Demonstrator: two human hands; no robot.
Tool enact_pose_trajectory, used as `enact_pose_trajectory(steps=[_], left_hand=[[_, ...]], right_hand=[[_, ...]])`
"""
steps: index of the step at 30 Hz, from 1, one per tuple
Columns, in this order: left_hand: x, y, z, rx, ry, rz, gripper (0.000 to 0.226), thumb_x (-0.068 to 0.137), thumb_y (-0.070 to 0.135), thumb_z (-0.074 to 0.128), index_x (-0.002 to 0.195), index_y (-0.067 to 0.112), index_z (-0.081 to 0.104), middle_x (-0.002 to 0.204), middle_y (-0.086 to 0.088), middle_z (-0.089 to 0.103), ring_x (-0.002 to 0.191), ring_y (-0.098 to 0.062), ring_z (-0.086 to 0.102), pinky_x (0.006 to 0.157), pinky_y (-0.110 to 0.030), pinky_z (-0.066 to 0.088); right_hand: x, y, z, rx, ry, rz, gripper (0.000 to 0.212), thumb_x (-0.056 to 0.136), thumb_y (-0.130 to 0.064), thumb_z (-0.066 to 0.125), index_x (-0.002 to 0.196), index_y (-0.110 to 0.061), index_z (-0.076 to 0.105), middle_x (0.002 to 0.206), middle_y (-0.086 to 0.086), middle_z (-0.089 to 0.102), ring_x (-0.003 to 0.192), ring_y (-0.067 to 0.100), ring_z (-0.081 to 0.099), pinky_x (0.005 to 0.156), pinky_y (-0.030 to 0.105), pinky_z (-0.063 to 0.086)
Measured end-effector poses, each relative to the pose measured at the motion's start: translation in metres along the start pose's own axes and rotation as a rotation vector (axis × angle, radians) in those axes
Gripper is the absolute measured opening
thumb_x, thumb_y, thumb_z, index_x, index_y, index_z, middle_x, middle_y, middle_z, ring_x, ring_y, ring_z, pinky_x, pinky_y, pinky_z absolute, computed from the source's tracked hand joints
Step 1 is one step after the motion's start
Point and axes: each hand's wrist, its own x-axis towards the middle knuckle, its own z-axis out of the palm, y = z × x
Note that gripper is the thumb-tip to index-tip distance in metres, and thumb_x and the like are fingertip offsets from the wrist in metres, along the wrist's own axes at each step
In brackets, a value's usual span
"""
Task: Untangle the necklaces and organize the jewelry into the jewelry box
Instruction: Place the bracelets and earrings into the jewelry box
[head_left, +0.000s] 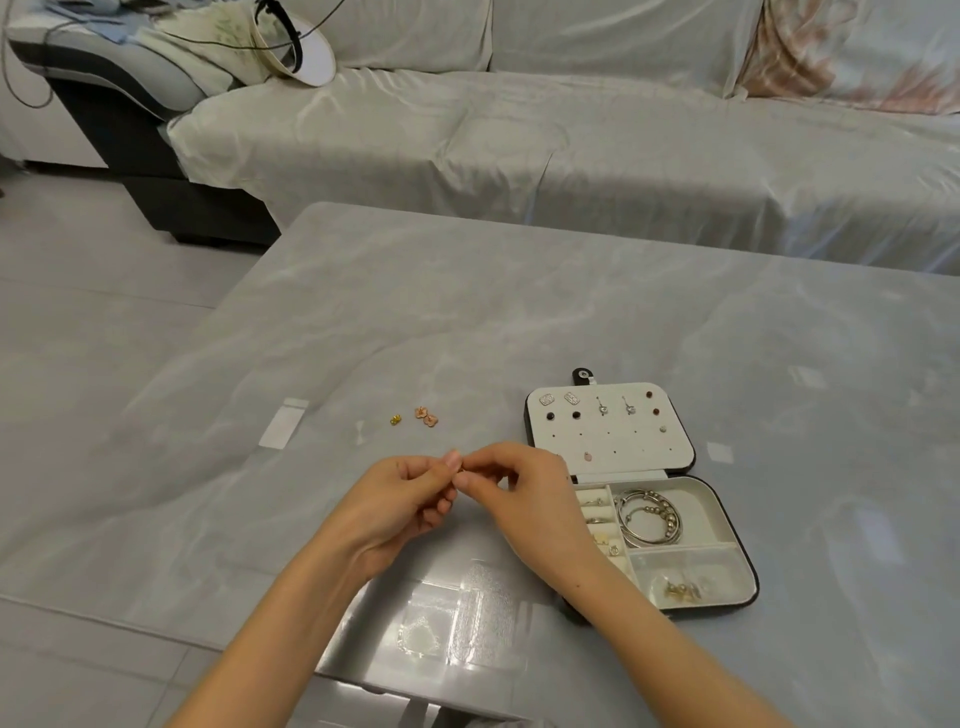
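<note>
The piece (460, 470) pinched between the left grip (397, 501) and right grip (527, 493) is almost wholly covered by them and too small to identify. The right wrist (576, 571) hides the near left corner of the box (701, 501), and the gold bits (681, 590) in its near compartment are too tiny to tell. Both forearms (291, 623) are cut off by the bottom edge.

Two hands (395, 499), one jewelry box (723, 501), two pink earrings (427, 417), one gold stud (396, 420).
</note>
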Motion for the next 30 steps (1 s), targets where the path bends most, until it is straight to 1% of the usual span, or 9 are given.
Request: enact_pose_trajectory(steps=[3, 7, 10, 13, 16, 19, 22, 25, 30], left_hand=[[-0.003, 0.001, 0.006, -0.031, -0.084, -0.012, 0.024, 0.074, 0.030, 0.063, 0.063, 0.009, 0.066, 0.056, -0.002, 0.054, 0.050, -0.007, 0.046, 0.048, -0.014, 0.041], [-0.007, -0.001, 0.022, -0.003, -0.268, -0.047, 0.012, 0.073, 0.018, 0.065, 0.073, 0.007, 0.068, 0.063, -0.003, 0.056, 0.055, -0.008, 0.048, 0.053, -0.015, 0.044], [-0.011, -0.007, 0.038, -0.199, -0.395, -0.191, 0.009, 0.074, 0.009, 0.063, 0.078, 0.003, 0.068, 0.067, -0.006, 0.055, 0.057, -0.008, 0.050, 0.052, -0.015, 0.045], [-0.015, -0.012, 0.051, -0.324, -0.448, -0.290, 0.017, 0.075, 0.006, 0.061, 0.087, -0.003, 0.065, 0.067, -0.007, 0.055, 0.055, -0.008, 0.051, 0.050, -0.014, 0.045], [-0.017, -0.012, 0.061, -0.167, -0.390, -0.204, 0.017, 0.072, 0.012, 0.064, 0.083, -0.002, 0.065, 0.065, -0.006, 0.056, 0.053, -0.007, 0.050, 0.050, -0.013, 0.046], [-0.015, -0.009, 0.071, -0.041, -0.311, -0.077, 0.014, 0.083, 0.013, 0.060, 0.076, 0.002, 0.065, 0.063, -0.005, 0.055, 0.053, -0.007, 0.049, 0.052, -0.014, 0.045], [-0.010, -0.005, 0.084, -0.077, -0.223, -0.040, 0.018, 0.090, 0.009, 0.055, 0.079, -0.001, 0.065, 0.061, -0.004, 0.052, 0.051, -0.007, 0.046, 0.050, -0.013, 0.044], [-0.003, -0.001, 0.093, -0.083, -0.133, -0.034, 0.018, 0.091, 0.008, 0.055, 0.091, -0.008, 0.064, 0.060, -0.005, 0.051, 0.049, -0.006, 0.046, 0.050, -0.013, 0.044], [0.007, 0.003, 0.102, 0.265, 0.081, 0.220, 0.016, 0.090, 0.014, 0.059, 0.080, 0.006, 0.067, 0.060, 0.001, 0.058, 0.054, -0.006, 0.052, 0.057, -0.018, 0.044]], right_hand=[[-0.011, 0.000, -0.010, 0.085, 0.068, 0.017, 0.005, 0.078, -0.014, 0.073, 0.076, -0.019, 0.074, 0.067, -0.011, 0.068, 0.067, 0.001, 0.057, 0.064, 0.009, 0.039], [-0.031, 0.004, -0.033, 0.162, 0.127, 0.109, 0.011, 0.077, -0.017, 0.073, 0.076, -0.028, 0.074, 0.072, -0.013, 0.070, 0.068, 0.003, 0.057, 0.064, 0.012, 0.041], [-0.049, 0.006, -0.045, 0.199, 0.154, 0.136, 0.017, 0.078, -0.013, 0.072, 0.079, -0.030, 0.075, 0.075, -0.012, 0.072, 0.075, 0.011, 0.062, 0.070, 0.022, 0.048], [-0.062, 0.005, -0.055, 0.215, 0.158, 0.159, 0.015, 0.079, -0.009, 0.070, 0.082, -0.023, 0.076, 0.076, -0.007, 0.073, 0.079, 0.015, 0.065, 0.075, 0.029, 0.051], [-0.064, 0.004, -0.066, 0.204, 0.121, 0.191, 0.014, 0.080, -0.011, 0.069, 0.081, -0.023, 0.075, 0.076, -0.007, 0.073, 0.078, 0.012, 0.066, 0.075, 0.032, 0.052], [-0.058, 0.004, -0.070, 0.137, 0.147, 0.173, 0.013, 0.082, -0.013, 0.068, 0.078, -0.025, 0.072, 0.073, -0.010, 0.071, 0.073, 0.007, 0.064, 0.072, 0.026, 0.051], [-0.051, 0.007, -0.066, 0.080, 0.298, 0.146, 0.013, 0.082, -0.012, 0.067, 0.076, -0.023, 0.069, 0.070, -0.014, 0.068, 0.068, 0.002, 0.060, 0.064, 0.012, 0.044], [-0.044, 0.011, -0.057, 0.036, 0.442, 0.122, 0.013, 0.082, -0.016, 0.067, 0.075, -0.027, 0.066, 0.068, -0.012, 0.067, 0.072, 0.000, 0.061, 0.065, 0.009, 0.043], [-0.031, 0.016, -0.053, -0.008, 0.571, 0.154, 0.015, 0.083, -0.019, 0.065, 0.073, -0.029, 0.063, 0.070, -0.012, 0.065, 0.073, 0.001, 0.058, 0.064, 0.011, 0.043]])
